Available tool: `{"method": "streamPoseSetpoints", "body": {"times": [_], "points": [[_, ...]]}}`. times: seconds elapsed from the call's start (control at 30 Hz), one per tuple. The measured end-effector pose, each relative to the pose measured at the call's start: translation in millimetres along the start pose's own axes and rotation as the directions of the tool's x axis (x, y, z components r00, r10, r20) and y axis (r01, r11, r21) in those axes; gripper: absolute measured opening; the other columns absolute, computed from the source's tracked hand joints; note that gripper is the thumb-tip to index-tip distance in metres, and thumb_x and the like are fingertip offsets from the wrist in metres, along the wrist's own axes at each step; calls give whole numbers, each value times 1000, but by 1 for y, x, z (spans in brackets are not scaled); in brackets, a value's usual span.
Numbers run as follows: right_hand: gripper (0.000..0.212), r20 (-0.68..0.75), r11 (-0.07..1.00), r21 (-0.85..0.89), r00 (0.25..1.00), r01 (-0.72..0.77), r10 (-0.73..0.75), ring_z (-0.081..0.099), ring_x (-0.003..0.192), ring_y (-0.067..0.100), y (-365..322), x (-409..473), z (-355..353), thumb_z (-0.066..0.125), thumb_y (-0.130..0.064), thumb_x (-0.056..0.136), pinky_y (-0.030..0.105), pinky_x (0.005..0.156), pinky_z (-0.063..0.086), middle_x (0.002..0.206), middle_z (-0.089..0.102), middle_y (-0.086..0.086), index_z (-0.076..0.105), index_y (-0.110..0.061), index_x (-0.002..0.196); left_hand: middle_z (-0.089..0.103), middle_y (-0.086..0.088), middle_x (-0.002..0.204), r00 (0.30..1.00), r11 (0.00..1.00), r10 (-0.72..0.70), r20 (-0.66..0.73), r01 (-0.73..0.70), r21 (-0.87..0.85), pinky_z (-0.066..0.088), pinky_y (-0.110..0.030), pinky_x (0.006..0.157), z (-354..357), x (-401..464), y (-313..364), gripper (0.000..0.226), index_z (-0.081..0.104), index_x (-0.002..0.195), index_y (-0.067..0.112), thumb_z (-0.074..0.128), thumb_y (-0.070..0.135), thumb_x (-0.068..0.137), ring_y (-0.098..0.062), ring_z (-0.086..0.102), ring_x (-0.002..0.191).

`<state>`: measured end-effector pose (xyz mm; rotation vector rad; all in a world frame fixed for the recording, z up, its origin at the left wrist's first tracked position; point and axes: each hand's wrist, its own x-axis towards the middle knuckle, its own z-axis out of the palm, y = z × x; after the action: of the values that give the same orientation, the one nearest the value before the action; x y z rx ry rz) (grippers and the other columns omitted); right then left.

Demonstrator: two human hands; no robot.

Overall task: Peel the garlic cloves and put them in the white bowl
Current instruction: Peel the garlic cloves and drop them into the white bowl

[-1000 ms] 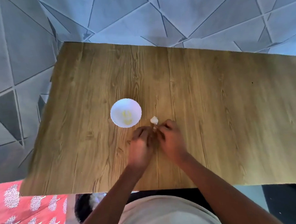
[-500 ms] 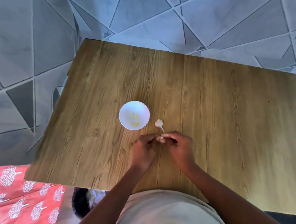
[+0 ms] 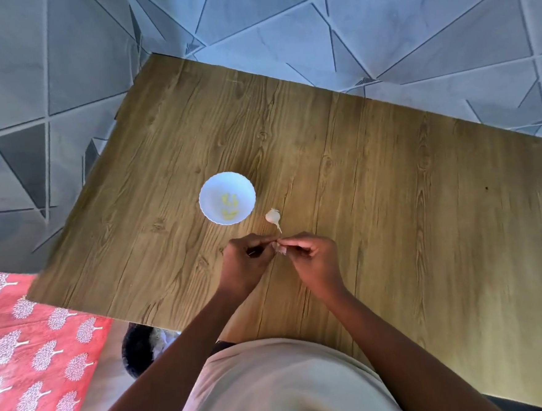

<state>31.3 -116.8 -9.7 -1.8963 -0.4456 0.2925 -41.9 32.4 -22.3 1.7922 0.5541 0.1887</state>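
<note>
Fingers (image 3: 293,243) of both hands pinch a garlic clove (image 3: 280,249) just above the wooden surface (image 3: 391,197), seemingly mid-peel; next it likely needs its skin pulled off, then dropping into the white bowl (image 3: 227,197) nearby, beside a garlic bulb (image 3: 272,217).

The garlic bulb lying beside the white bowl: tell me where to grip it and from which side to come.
Pinch the garlic bulb across its rounded body, coming from above. It lies on its side on the wooden table, thin stem pointing toward the hands, and the stem looks too slender to hold. The white bowl sits close on its left, so fingers probably fit best on the near and far sides.
</note>
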Motion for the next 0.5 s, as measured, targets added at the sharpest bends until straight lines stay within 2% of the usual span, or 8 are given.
{"method": "streamPoseSetpoints", "body": {"times": [0.17, 0.23, 0.33, 0.43, 0.5], "points": [[22, -7, 998, -57, 1000, 9, -10, 75, 78, 8, -2, 1, 0, 87, -8, 79, 37, 71, 64, 90, 78, 0, 81, -6, 100, 80, 3, 91, 1000, 1000, -18, 18, 19, -19, 61, -49, 77, 2, 0, -3, 20, 82, 109, 14, 79, 9, 90, -22, 75, 82], [22, -28, 997, -75, 1000, 11, -13, 74, 78, 7, -3, 1, -1, 87, -9, 79, 34, 71, 64, 89, 78, 0, 80, -6, 100, 79, 5, 92, 1000, 1000, -2, 9, 2, -3, 61, -41, 76, 5, 0, -2, 19, 82, 109, 16, 77, 10, 92, -16, 75, 82], [18, -91, 995, -104, 996, 8, -17, 73, 80, 8, -4, 2, -12, 81, -5, 84, 31, 73, 63, 90, 76, 0, 79, -7, 102, 78, 8, 97, 994, 995, 64, -92, -56, 84, 58, -22, 80, 8, 1, 0, 20, 81, 108, 17, 75, 7, 93, -3, 73, 89], [14, -50, 988, -89, 991, -124, 120, 74, 73, 11, 1, 0, -32, 75, -3, 88, 38, 73, 63, 83, 75, 0, 79, -9, 100, 77, 4, 102, 970, 960, 203, -131, -171, 221, 57, -21, 83, 11, 7, -5, 23, 81, 107, 14, 76, 0, 90, 0, 70, 94], [15, -1, 970, -133, 979, -204, 205, 73, 71, 11, 7, -3, -43, 75, -4, 87, 41, 74, 62, 79, 75, -3, 80, -14, 97, 77, 4, 104, 965, 952, 223, -135, -186, 243, 56, -21, 86, 11, 10, -7, 23, 81, 107, 12, 75, -1, 90, 1, 69, 96]]}}
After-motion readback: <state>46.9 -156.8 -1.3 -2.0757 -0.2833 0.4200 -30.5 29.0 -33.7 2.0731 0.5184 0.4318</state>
